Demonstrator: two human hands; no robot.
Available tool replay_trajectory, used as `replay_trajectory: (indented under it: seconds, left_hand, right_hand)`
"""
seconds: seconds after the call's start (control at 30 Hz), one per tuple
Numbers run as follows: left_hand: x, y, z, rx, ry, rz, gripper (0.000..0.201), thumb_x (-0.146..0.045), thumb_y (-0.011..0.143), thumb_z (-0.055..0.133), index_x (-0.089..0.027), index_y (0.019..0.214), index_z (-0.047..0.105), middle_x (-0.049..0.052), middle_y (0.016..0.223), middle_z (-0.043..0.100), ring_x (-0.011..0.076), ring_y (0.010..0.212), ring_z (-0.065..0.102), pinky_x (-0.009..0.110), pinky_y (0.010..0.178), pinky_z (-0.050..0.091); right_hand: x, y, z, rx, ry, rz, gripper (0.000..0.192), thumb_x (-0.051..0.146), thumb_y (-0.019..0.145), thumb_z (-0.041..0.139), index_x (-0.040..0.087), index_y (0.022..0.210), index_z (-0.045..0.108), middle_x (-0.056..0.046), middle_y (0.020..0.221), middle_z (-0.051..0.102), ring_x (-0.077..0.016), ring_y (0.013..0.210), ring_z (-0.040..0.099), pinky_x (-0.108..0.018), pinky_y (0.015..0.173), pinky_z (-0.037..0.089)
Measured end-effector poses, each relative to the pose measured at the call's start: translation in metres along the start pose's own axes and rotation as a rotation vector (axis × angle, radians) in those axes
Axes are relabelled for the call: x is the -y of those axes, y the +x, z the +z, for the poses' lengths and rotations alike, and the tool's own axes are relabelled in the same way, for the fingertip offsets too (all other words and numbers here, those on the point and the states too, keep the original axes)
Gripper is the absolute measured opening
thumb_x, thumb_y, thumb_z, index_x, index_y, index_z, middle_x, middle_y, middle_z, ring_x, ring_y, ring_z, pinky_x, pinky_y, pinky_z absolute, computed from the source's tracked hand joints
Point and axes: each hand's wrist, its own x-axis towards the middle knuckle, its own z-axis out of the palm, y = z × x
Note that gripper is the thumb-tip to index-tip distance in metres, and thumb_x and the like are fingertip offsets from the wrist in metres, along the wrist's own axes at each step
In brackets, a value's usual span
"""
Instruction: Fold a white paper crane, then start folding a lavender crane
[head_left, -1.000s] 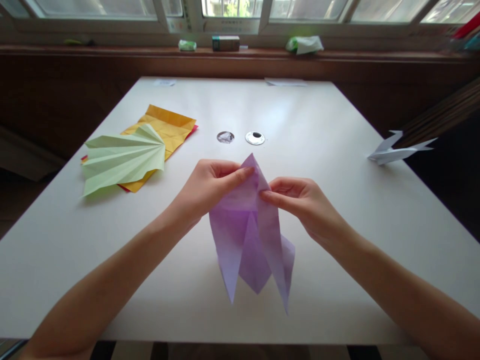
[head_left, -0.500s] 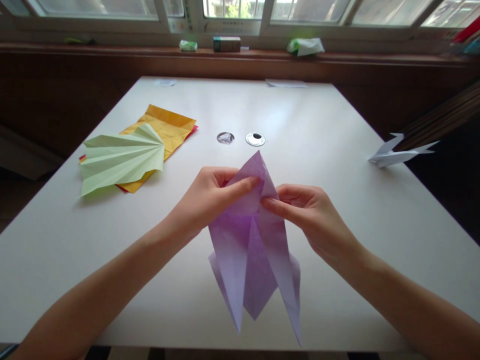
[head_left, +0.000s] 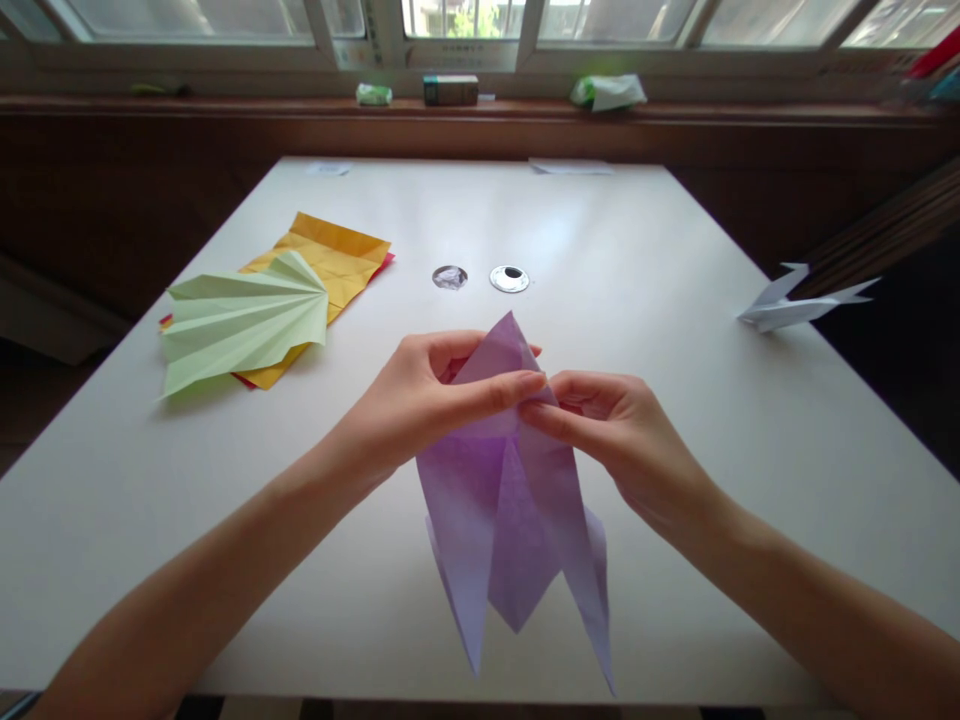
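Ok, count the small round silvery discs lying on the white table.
2. Both small round silvery discs lie side by side past the purple folded paper: the left disc looks crinkled, and the right disc has a dark centre. Others may hide under the papers.

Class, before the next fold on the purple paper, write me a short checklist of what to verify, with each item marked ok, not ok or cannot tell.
1. Left hand pinches the purple paper near its top point: ok.
2. Right hand pinches it on the other side: ok.
3. Paper lifted, long points hanging toward the person: ok.
4. Creases sharp and edges lined up: cannot tell.
5. Bare table ahead of the hands; the two small round discs lie beyond the paper's tip: ok.
6. Green pleated paper and white folded bird lie apart from the hands: ok.
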Motion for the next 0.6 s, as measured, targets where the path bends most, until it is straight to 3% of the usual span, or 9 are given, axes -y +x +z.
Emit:
replay_trajectory:
  seconds: [0.17, 0.4, 0.6]
  left_hand:
    - [0.0052, -0.0006, 0.0027, -0.103, 0.1, -0.022, 0.029, -0.043, 0.069, 0.067, -0.017, 0.082, 0.071, 0.004, 0.077, 0.068, 0.0169, 0.065, 0.062, 0.021, 0.048, 0.043]
    - [0.0057, -0.0019, 0.0044, -0.118, 0.094, -0.031, 0.031, -0.047, 0.071, 0.065, -0.017, 0.077, 0.07, 0.002, 0.069, 0.066, 0.0144, 0.058, 0.059, 0.021, 0.045, 0.039]
    - [0.0052, -0.0024, 0.0055, -0.16, 0.1, 0.003, 0.029, -0.044, 0.071, 0.067, -0.017, 0.079, 0.071, 0.003, 0.075, 0.069, 0.0156, 0.061, 0.061, 0.021, 0.046, 0.042]
  right_hand:
    - [0.0013, -0.002, 0.0032, 0.006, -0.063, 0.005, 0.024, 0.042, 0.073, 0.065, 0.018, 0.071, 0.067, -0.002, 0.069, 0.062, -0.0128, 0.063, 0.054, -0.024, 0.053, 0.042]
    - [0.0005, -0.0034, 0.0046, 0.013, -0.125, -0.04, 0.025, 0.043, 0.075, 0.063, 0.018, 0.069, 0.065, -0.002, 0.07, 0.063, -0.0138, 0.066, 0.054, -0.024, 0.056, 0.042]
    - [0.0011, -0.0052, 0.0057, 0.015, -0.168, -0.05, 0.024, 0.042, 0.076, 0.062, 0.019, 0.07, 0.065, -0.001, 0.072, 0.064, -0.015, 0.069, 0.055, -0.026, 0.062, 0.043]
